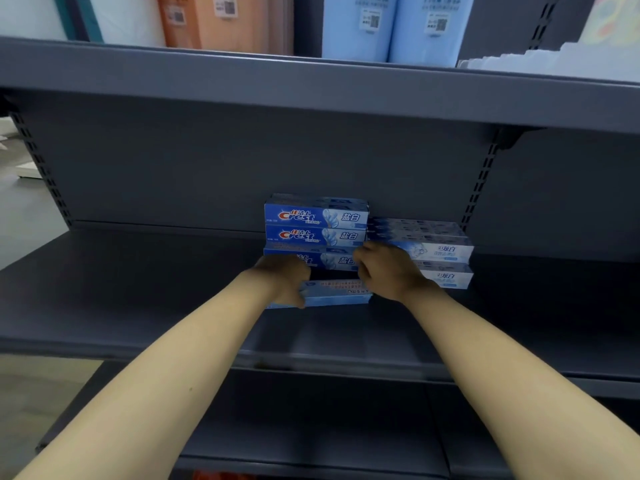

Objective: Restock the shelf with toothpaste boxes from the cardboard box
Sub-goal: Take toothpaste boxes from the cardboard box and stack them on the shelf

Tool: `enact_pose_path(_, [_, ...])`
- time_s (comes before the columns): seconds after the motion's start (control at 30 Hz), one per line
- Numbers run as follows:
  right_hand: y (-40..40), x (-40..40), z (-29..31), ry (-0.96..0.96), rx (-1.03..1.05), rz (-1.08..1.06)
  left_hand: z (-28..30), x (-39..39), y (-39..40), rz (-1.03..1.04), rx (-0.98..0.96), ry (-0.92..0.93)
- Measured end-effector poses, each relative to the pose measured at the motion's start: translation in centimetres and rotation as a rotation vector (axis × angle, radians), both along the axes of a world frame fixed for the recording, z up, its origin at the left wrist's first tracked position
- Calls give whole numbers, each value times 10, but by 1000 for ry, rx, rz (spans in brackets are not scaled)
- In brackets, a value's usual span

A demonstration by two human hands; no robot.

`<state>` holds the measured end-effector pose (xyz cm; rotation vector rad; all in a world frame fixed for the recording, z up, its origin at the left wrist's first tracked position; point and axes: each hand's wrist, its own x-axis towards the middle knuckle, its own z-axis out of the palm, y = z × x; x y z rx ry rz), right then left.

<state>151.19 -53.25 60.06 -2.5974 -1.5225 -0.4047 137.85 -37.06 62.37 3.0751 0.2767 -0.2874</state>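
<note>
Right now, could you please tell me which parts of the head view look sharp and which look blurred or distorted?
Head view: the blue Crest toothpaste boxes read sharply; the pale box between the left hand and right hand is smeared; the dark grey metal shelf bows from wide-angle distortion; lighting is dim and flat.

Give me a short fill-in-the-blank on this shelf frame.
1. The Crest stack shows ___ printed fronts.
2. Both hands hold the loose toothpaste box in ___ of that stack.
3. The paler stack stands to the Crest stack's ___.
4. The blue rolls sit on the shelf ___.

Missing: three; front; right; above
</note>
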Motion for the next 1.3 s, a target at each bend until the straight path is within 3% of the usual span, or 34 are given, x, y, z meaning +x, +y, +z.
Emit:
enact_pose_path(0.13, [6, -14, 3, 159, 10, 30, -5, -9, -3, -83, 134, -140])
enact_pose_path(0.23, [6, -21, 4, 328, -65, -2, -10, -12, -4, -128, 221, -145])
enact_pose_path(0.43, [-1, -32, 5, 458, -186, -49, -17, -21, 5, -99, 109, -133])
enact_pose_path(0.8, [1, -41, 9, 508, -255, -94, -15, -36, 16, -14, -8, 5])
enact_pose_path(0.93, [5, -42, 2, 420, -313, -73, -15, -38, 14, 3, 2, -32])
enact_pose_path(1.13, [5, -47, 13, 182, -93, -53, -13, -37, 14, 129, -69, -21])
enact_pose_path(1.2, [10, -47, 17, 241, -61, -114, -11, -36, 12, 172, -137, 13])
enact_pose_path(1.3, [17, -52, 20, 433, -130, -185, -8, -34, 5, 263, -429, 61])
